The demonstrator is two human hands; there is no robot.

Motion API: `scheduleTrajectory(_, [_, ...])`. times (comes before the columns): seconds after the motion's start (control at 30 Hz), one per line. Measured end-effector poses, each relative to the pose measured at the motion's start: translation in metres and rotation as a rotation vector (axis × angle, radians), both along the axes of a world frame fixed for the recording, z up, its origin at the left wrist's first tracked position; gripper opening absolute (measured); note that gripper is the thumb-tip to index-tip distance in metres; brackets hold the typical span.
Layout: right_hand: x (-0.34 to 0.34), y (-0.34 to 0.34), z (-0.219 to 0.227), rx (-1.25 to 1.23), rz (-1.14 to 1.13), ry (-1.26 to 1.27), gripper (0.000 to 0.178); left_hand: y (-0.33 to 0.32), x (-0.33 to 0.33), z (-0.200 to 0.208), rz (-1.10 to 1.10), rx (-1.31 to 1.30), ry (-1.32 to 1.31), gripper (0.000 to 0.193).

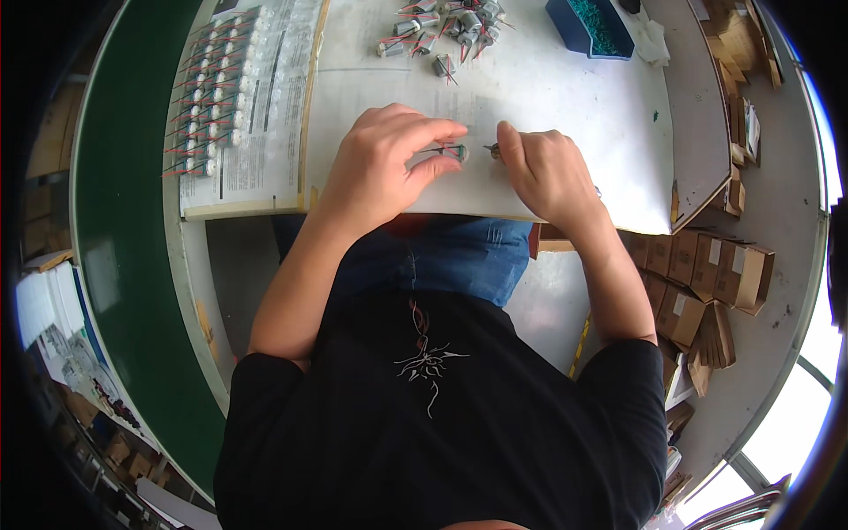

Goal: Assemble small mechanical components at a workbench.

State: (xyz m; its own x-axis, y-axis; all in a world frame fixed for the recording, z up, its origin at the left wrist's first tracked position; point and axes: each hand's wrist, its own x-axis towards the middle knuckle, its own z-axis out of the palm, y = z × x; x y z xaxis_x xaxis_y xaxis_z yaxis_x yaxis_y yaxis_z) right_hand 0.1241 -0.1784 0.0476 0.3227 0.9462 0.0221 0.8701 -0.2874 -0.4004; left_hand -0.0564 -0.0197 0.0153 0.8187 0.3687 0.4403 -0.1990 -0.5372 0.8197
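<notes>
My left hand (382, 163) curls over the table near its front edge, thumb and fingers around a small silver motor (456, 153) with thin wires running back toward the palm. Just to the right, my right hand (549, 172) is closed on a small tool with a dark pointed tip (492, 150). The tip points at the motor, with a small gap between them. Most of the tool is hidden in the fist, so its kind cannot be made out.
Loose small motors (444, 64) with red and dark wires lie at the far middle. Wired motors stand in rows (212, 97) on the left. A blue bin (609, 46) of green bits sits far right, beside a crumpled white cloth (653, 44). Cardboard boxes (698, 265) stand at right.
</notes>
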Motion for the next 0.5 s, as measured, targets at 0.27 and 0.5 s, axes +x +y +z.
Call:
scheduleTrajectory(0.27, [-0.003, 0.011, -0.013, -0.027, 0.260, -0.266, 0.025, -0.003, 0.001, -0.014, 0.123, 0.279, 0.085, 0.029])
scheduleTrajectory(0.5, [-0.007, 0.015, -0.015, -0.003, 0.263, -0.265, 0.025, -0.002, 0.000, -0.014, 0.128, 0.270, 0.061, 0.025])
